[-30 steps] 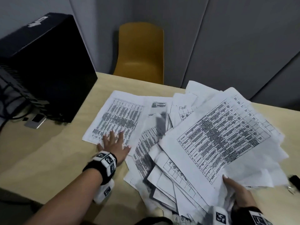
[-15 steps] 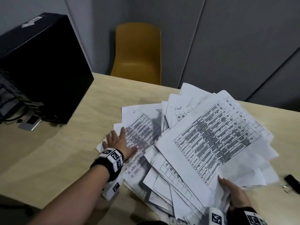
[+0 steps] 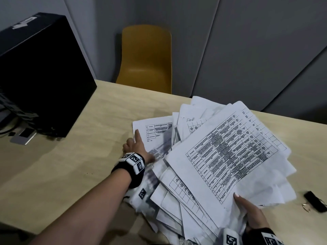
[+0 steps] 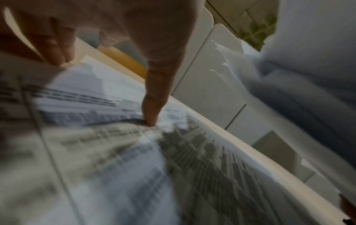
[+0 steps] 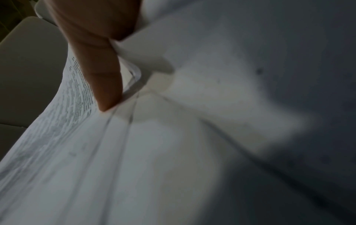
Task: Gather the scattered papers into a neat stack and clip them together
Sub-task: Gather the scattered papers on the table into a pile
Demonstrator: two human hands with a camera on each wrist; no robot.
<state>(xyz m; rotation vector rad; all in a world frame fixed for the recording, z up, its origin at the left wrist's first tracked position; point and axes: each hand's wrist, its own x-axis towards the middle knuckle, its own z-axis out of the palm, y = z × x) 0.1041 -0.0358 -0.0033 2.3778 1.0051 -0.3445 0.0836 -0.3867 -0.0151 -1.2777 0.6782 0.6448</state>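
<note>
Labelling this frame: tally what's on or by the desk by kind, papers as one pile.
Paper pile: 1
Black box: 1
Yellow chair: 1
Small black item, right of the pile, too small to identify: 1
Silver device by the box: 1
Total: 5

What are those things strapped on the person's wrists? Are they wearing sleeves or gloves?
No gloves or sleeves show: both hands and the left forearm are bare. The left hand has a black wristband carrying white blocks printed with black square code markers. The right hand wears a similar black band with white marker blocks. Its thumbnail looks pale.
</note>
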